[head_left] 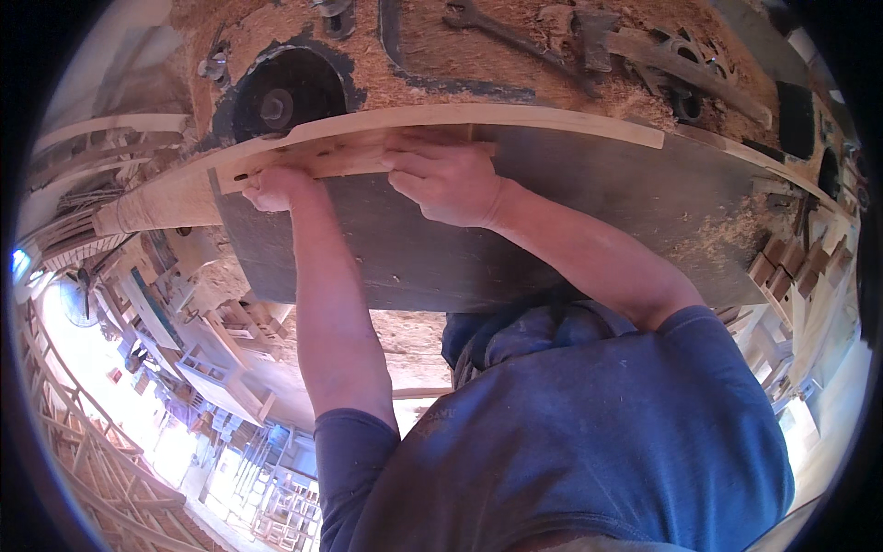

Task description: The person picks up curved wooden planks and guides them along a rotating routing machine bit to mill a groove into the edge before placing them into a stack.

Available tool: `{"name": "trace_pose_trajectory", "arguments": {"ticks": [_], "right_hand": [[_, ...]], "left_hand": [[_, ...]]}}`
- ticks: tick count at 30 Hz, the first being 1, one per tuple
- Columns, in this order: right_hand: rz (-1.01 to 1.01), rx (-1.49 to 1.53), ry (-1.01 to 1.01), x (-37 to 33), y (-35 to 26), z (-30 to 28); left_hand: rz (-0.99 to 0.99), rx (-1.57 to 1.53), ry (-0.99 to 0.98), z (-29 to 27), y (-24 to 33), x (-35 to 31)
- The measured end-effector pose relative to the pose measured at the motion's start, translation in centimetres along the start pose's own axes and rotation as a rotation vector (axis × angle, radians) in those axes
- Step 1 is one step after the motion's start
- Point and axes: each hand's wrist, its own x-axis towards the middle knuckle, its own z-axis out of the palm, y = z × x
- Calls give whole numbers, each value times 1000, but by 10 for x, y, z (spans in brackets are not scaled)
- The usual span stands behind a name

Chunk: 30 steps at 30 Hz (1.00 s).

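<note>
Sawdust covers the far half of a dark machine table (pixel 552 230), with a round cutter opening (pixel 280 97) near its far left corner and a wrench (pixel 501 32) and wooden offcuts (pixel 690 74) lying beyond a long curved wooden strip (pixel 552 120). A small slotted wood piece (pixel 331 158) lies flat against that strip toward the table's left edge; the left hand (pixel 274 187) is curled around its left end, while the right hand (pixel 446 179) presses palm-down on its right end, fingers flat, both hands close together
</note>
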Motion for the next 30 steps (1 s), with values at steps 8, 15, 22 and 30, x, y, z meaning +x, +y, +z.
{"name": "trace_pose_trajectory", "arguments": {"ticks": [8, 15, 22, 30], "right_hand": [[-48, 2, 29, 32, -19, 32], [-23, 40, -44, 48, -32, 62], [-60, 23, 4, 68, -38, 82], [-39, 54, -32, 79, -47, 104]], "left_hand": [[36, -7, 16, -22, -23, 54], [-243, -225, 152, -26, 49, 53], [-187, -46, 175, -26, 59, 64], [178, 1699, -418, -40, 39, 119]]}}
